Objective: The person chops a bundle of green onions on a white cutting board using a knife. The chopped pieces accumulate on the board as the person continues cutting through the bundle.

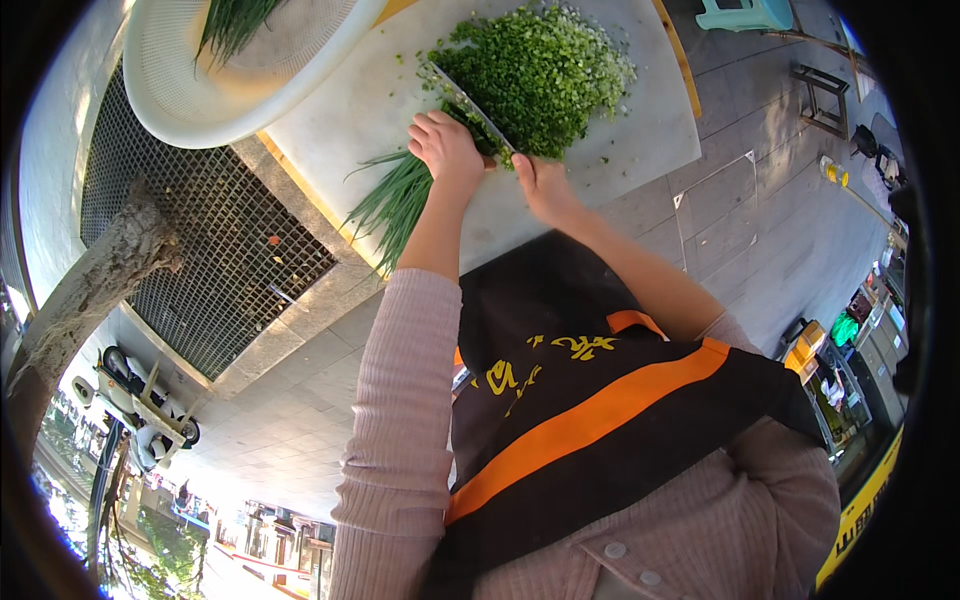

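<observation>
My left hand (448, 147) presses a bundle of long green onions (397, 206) onto a pale cutting board (322, 127); their thin tops fan out towards the board's near edge. In my right hand (546, 187) is the handle of a knife. The knife's blade (472, 105) lies across the cut end of the bundle, close beside my left fingers. A large heap of finely chopped green onion (532, 75) spreads on the board beyond the blade, with small bits scattered around it. The knife's handle is mostly hidden in my fist.
A white perforated basket (300, 82) holding more green onions (234, 26) stands at the upper left, overlapping the board's corner. Below it are a metal grate (217, 247) and a tree trunk (90, 277). A turquoise plastic stool (742, 15) and a dark wooden stool (823, 101) stand on the paving.
</observation>
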{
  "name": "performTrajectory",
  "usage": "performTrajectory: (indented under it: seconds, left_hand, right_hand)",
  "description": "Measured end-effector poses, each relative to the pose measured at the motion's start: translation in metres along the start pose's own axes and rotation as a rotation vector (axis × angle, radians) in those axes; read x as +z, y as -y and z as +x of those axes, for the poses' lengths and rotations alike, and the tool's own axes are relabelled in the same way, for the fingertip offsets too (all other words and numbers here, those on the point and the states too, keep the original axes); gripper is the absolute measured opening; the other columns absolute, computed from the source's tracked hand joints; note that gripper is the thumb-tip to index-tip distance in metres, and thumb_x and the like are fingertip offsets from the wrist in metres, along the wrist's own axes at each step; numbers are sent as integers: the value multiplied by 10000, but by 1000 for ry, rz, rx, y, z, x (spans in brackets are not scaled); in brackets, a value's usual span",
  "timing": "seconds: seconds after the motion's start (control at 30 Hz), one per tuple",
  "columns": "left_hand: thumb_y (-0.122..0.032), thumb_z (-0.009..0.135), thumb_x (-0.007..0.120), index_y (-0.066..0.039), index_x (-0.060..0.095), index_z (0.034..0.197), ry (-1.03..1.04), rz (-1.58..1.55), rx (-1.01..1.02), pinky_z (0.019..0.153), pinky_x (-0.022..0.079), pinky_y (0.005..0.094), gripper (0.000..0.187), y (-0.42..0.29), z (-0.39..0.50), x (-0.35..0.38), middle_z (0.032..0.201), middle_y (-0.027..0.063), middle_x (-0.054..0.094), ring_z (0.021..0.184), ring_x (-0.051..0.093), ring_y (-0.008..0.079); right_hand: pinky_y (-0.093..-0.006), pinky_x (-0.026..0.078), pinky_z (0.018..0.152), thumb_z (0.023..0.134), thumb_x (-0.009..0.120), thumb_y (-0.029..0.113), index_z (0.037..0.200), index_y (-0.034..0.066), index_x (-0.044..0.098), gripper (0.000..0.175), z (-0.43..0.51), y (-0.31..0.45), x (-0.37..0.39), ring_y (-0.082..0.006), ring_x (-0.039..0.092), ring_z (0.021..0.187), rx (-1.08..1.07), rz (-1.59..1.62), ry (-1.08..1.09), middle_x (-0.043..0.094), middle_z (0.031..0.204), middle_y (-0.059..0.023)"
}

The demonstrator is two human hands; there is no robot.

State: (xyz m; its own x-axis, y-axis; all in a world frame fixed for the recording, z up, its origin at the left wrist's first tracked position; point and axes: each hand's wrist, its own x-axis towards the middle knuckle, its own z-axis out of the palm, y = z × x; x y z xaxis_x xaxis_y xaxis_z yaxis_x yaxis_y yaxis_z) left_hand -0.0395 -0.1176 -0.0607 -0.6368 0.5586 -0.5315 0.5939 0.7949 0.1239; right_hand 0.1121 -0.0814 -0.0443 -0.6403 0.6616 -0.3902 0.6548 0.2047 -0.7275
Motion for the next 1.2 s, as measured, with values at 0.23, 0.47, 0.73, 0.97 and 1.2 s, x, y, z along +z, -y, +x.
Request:
performTrajectory:
  seconds: [0.23, 0.47, 0.73, 0.97, 1.2]
  left_hand:
    - [-360, 376, 938, 92, 351, 1117, 42, -43, -11, 941, 346, 440, 1048, -2, 5, 1, 1150, 175, 387, 1092, 395, 343]
    - [-362, 428, 927, 107, 349, 1134, 64, -70, -8, 945, 347, 412, 1026, 0, 2, 0, 1147, 181, 373, 1091, 385, 326]
    - [-248, 479, 899, 117, 327, 1134, 18, -132, 59, 974, 330, 426, 943, 4, -5, -6, 1142, 194, 370, 1100, 381, 347]
    - [-245, 495, 901, 88, 305, 1282, -147, -294, 158, 1022, 357, 376, 1042, 16, -33, -19, 1294, 194, 324, 1190, 412, 344]
    - [-439, 501, 881, 10, 445, 1148, -55, 90, 73, 919, 394, 354, 900, 13, -23, -16, 1135, 114, 489, 1055, 485, 267]
  right_hand:
    - [-491, 415, 548, 984, 451, 339, 739, -40, 551, 462, -16, 12, -18, -454, 535, 598, -11, 64, 17, 560, 633, -253]
    - [-499, 441, 581, 982, 448, 362, 736, -45, 551, 487, -43, 28, -30, -470, 566, 654, 121, -91, 41, 581, 678, -274]
    - [-517, 452, 558, 975, 437, 430, 713, -52, 558, 562, -3, 9, 8, -479, 564, 616, 67, -101, -29, 570, 625, -285]
    - [-501, 436, 507, 973, 454, 419, 687, -53, 556, 561, 4, -5, 10, -468, 539, 549, -58, -80, -103, 548, 583, -278]
    - [-472, 426, 514, 975, 465, 399, 661, -44, 535, 548, 5, 11, -11, -438, 541, 557, -62, -15, -52, 550, 594, -262]
